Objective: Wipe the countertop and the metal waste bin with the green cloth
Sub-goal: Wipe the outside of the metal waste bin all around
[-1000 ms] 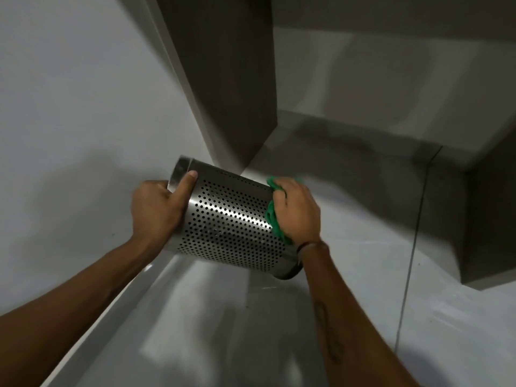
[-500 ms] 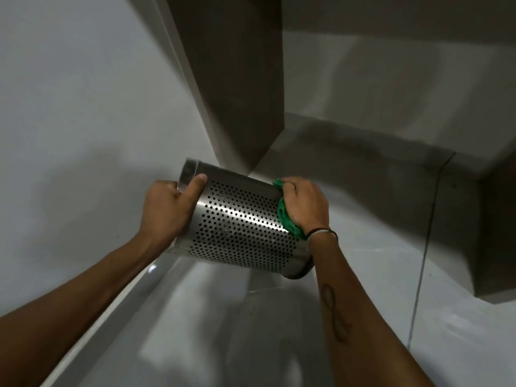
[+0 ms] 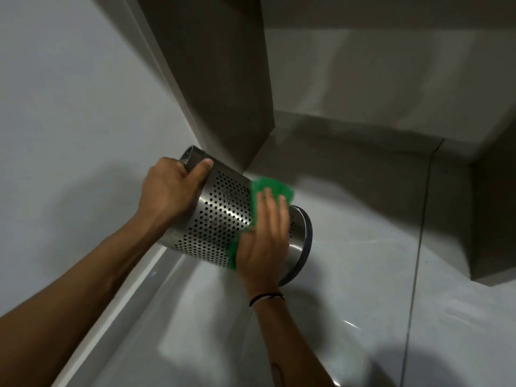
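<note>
The perforated metal waste bin [image 3: 220, 219] is held on its side above the pale grey countertop [image 3: 363, 303]. My left hand [image 3: 170, 191] grips its upper left end, thumb over the rim. Flat on the bin's side near its lower right end lies my right hand [image 3: 265, 241], pressing the green cloth [image 3: 268, 188] against the metal. The cloth shows above my fingers and at the left of my palm. Most of the cloth is hidden under the hand.
A dark cabinet panel [image 3: 223, 79] hangs down just behind the bin. A white wall [image 3: 69, 107] runs along the left. At the right stands another dark panel [image 3: 497, 219]. A thin dark seam [image 3: 418, 247] crosses the countertop.
My right hand has slid from the bin's far side onto its near side, fingers now spread flat over the cloth. The bin has stayed tilted in my left hand.
</note>
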Motion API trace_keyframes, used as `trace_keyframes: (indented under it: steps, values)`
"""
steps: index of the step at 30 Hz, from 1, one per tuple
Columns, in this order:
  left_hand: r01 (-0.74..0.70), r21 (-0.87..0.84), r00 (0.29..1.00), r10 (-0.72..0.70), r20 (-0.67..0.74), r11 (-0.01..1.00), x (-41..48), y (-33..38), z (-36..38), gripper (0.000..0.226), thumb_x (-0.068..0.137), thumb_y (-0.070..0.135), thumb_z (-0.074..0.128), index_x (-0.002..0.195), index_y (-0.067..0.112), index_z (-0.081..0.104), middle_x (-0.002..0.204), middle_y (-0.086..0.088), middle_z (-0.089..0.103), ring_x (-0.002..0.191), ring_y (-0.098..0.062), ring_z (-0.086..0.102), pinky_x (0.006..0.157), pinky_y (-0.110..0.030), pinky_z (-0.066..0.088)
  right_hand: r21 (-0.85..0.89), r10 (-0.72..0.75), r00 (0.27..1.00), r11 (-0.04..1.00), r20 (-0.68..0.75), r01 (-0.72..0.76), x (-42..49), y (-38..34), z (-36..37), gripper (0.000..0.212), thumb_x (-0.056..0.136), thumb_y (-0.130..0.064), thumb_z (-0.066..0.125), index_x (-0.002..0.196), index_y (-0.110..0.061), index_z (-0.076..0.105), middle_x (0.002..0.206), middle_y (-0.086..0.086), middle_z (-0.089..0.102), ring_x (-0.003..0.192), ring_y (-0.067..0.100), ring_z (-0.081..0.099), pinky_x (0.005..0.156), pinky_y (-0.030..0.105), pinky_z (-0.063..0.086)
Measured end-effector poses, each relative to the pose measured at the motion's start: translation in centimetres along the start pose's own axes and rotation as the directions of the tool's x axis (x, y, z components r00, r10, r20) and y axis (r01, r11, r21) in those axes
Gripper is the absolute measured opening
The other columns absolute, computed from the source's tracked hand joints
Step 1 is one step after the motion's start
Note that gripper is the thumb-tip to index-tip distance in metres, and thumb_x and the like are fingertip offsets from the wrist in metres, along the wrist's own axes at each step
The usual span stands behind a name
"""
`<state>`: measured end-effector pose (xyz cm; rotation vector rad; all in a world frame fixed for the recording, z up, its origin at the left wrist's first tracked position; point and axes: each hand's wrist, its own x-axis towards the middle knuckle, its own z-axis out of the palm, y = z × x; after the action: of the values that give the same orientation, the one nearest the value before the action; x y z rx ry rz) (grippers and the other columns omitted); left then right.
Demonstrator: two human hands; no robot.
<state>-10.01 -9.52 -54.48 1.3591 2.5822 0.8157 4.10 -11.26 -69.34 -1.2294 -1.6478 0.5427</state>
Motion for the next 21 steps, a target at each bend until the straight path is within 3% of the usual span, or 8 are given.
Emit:
trace_keyframes:
  steps: [2,5,8,10,13,17,21]
  values:
    - [-0.008,-0.002,1.000,0.008,0.009,1.000,-0.1,0.4,0.1,0.064,0.097,0.060,0.062,0.064,0.005,0.067,0.062,-0.011,0.067,0.057,-0.027,0.066,0.054,-0.033,0.050,0.023,0.125,0.987,0.992,-0.100,-0.123,-0.9,1.9,-0.1,0.065,0.095,-0.021,0.034,0.155,-0.002,0.051,0.165,0.011,0.048,0.160,0.037,0.032,0.126,0.059,0.033]
    - [-0.025,0.013,0.999,0.025,0.023,1.000,-0.1,0.7,0.1,0.065,0.099,0.059,0.060,0.064,0.004,0.065,0.060,-0.011,0.064,0.054,-0.025,0.061,0.050,-0.030,0.041,0.062,0.171,0.973,0.985,-0.157,-0.163,-0.8,1.6,0.4,0.064,0.095,-0.020,0.032,0.153,-0.001,0.053,0.163,0.011,0.051,0.159,0.035,0.034,0.125,0.061,0.034]
    - [-0.008,-0.032,0.999,0.009,0.037,0.999,0.1,0.5,0.0,0.064,0.099,0.060,0.058,0.067,0.006,0.067,0.065,-0.012,0.068,0.058,-0.027,0.065,0.055,-0.033,0.048,0.139,0.030,0.996,0.990,-0.079,-0.019,0.7,-3.2,1.1,0.067,0.092,-0.020,0.033,0.155,-0.001,0.050,0.165,0.012,0.048,0.161,0.034,0.030,0.128,0.058,0.032]
    - [-0.021,-0.028,0.999,0.022,0.030,0.999,0.1,0.3,0.2,0.067,0.101,0.061,0.055,0.062,0.007,0.064,0.060,-0.011,0.064,0.055,-0.026,0.061,0.054,-0.032,0.043,0.161,-0.098,0.995,0.982,-0.033,0.102,1.0,-6.8,1.6,0.069,0.089,-0.016,0.038,0.156,0.000,0.049,0.167,0.015,0.046,0.162,0.035,0.028,0.130,0.056,0.029]
    - [-0.007,-0.036,0.999,0.008,0.033,0.999,0.1,-0.1,-0.1,0.069,0.103,0.061,0.050,0.061,0.007,0.062,0.058,-0.009,0.061,0.052,-0.025,0.057,0.055,-0.032,0.043,0.070,-0.176,0.984,0.982,-0.026,0.177,0.8,-7.6,2.3,0.070,0.086,-0.012,0.045,0.155,0.002,0.049,0.166,0.017,0.046,0.162,0.039,0.028,0.129,0.057,0.030]
    - [0.064,-0.070,0.998,-0.062,0.028,0.996,0.1,-1.4,-1.0,0.070,0.104,0.060,0.048,0.065,0.003,0.062,0.061,-0.010,0.060,0.054,-0.026,0.056,0.054,-0.032,0.040,-0.077,-0.038,0.999,0.996,-0.026,0.036,-1.0,-0.8,1.6,0.074,0.083,-0.016,0.045,0.155,-0.002,0.049,0.167,0.012,0.045,0.161,0.040,0.029,0.126,0.059,0.035]
    - [0.065,-0.080,0.998,-0.063,0.028,0.995,0.3,-1.5,-0.7,0.073,0.105,0.061,0.045,0.068,0.000,0.064,0.061,-0.010,0.059,0.054,-0.025,0.055,0.055,-0.032,0.041,-0.048,0.126,0.984,0.990,-0.130,-0.133,-0.7,1.8,1.4,0.064,0.092,-0.015,0.038,0.152,0.001,0.053,0.161,0.013,0.052,0.158,0.039,0.035,0.124,0.062,0.036]
